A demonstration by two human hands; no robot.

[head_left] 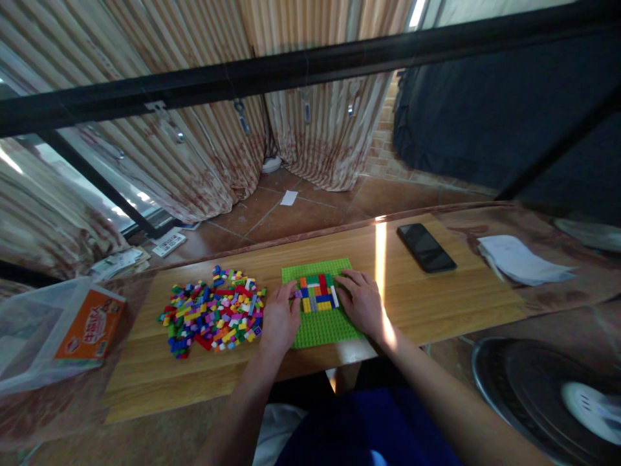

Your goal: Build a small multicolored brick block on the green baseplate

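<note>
A light green studded baseplate (323,330) lies on the wooden board in front of me. On it sits a compact block of toy bricks (318,294) in red, blue, yellow, orange, green, white and grey. At the block's left side, the fingertips of my left hand (281,318) are closed on a small purple brick (297,294); whether it is pressed onto the studs I cannot tell. My right hand (361,301) rests over the plate's right edge, fingers apart and curved, tips beside the block's white brick. Nothing shows in its grasp.
Left of the plate spreads a pile of loose bricks (213,314). A clear plastic box (43,336) with an orange label stands at the far left. Right of my hands lie a black phone (425,247) and white papers (524,259). A dark metal rail (291,70) crosses behind the board.
</note>
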